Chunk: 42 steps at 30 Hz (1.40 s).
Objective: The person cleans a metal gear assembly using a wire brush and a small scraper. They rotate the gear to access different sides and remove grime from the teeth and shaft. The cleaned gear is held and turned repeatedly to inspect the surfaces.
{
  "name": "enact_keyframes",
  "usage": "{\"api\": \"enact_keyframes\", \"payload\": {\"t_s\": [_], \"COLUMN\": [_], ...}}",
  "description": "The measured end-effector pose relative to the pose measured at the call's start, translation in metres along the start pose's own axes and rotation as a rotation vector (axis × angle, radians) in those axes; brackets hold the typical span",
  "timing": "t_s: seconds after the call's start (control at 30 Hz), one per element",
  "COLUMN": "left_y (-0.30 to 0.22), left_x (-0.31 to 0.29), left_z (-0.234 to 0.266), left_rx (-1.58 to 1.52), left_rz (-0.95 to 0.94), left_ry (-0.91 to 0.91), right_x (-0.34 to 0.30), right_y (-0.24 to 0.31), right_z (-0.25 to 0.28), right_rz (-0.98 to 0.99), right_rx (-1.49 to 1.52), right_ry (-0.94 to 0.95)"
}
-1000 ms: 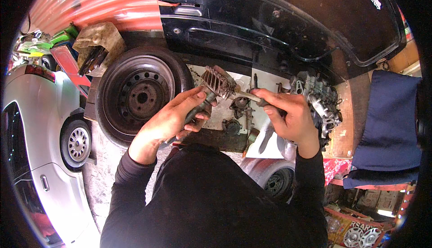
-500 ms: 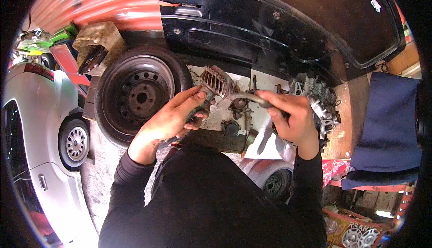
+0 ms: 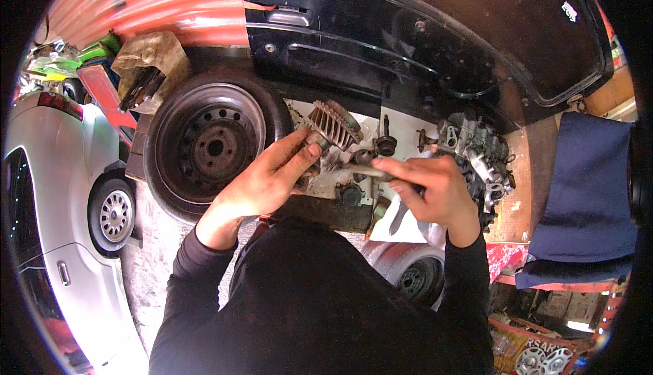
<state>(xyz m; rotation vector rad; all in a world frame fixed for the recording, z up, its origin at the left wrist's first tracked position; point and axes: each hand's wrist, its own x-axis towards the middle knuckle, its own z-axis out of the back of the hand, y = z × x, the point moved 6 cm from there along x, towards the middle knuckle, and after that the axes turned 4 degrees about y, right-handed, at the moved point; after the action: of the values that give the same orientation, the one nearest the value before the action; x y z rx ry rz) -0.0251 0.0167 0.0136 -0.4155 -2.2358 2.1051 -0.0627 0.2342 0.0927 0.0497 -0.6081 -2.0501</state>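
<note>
In our left hand (image 3: pixel 262 178) we have fingers and thumb closed around the shaft of a toothed gear (image 3: pixel 333 127), whose wide ribbed head sticks out just beyond the grip, up and to the right. In our right hand (image 3: pixel 435 188) we pinch a slim tool (image 3: pixel 364 171) between thumb and fingers, its pale length pointing left out of that grip toward the left one. Its far end is blurred, so we cannot tell whether it touches the shaft

Half a second ago we had the tool's end up at the gear's lower right edge; now it lies lower, beside our left fingertips, and the gear's teeth stand free of it. Our right hand has sunk a little with it. Our left hand has turned too: the curled fingers that showed under the shaft are now mostly hidden, and more of the teeth face us

With the right hand lower, we see the whole of a dark disc-ended part (image 3: pixel 386 145) just beyond that grip, on a white surface (image 3: pixel 407 127); before, its lower end was covered. Unchanged are the wheel (image 3: pixel 216 130) just left of our left grip, the engine assembly (image 3: pixel 479 161) just beyond and right of our right grip, and the black panel (image 3: pixel 367 35) farther beyond both
</note>
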Motion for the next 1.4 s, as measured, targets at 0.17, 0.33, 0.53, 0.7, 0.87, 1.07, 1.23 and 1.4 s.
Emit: {"api": "enact_keyframes", "payload": {"t_s": [0.17, 0.33, 0.53, 0.7, 0.87, 1.07, 1.23, 1.4], "left_y": [-0.015, -0.026, -0.020, -0.015, -0.018, -0.014, -0.015, -0.019], "left_x": [-0.005, -0.005, -0.005, 0.002, -0.004, -0.001, 0.004, 0.006], "left_z": [-0.003, -0.003, -0.005, -0.008, -0.006, -0.011, -0.010, -0.013], "left_rx": [0.206, 0.344, 0.449, 0.432, 0.577, 0.617, 0.624, 0.714], "left_rz": [-0.108, -0.318, -0.405, -0.316, -0.398, -0.405, -0.423, -0.414], "left_ry": [0.006, -0.012, -0.015, 0.023, -0.047, -0.094, -0.119, -0.140], "right_x": [0.003, -0.004, -0.007, -0.003, -0.022, -0.011, -0.014, -0.019], "right_y": [-0.004, 0.000, -0.004, -0.004, -0.010, -0.014, -0.007, -0.018], "right_z": [0.000, 0.005, 0.006, 0.010, -0.009, -0.005, -0.011, -0.027], "right_rz": [0.094, 0.100, -0.013, 0.046, -0.119, -0.071, -0.030, -0.058], "right_rx": [-0.002, 0.027, -0.010, -0.004, -0.027, 0.085, 0.112, 0.061], "right_ry": [-0.171, -0.168, -0.076, -0.308, 0.040, -0.224, -0.083, -0.044]}}
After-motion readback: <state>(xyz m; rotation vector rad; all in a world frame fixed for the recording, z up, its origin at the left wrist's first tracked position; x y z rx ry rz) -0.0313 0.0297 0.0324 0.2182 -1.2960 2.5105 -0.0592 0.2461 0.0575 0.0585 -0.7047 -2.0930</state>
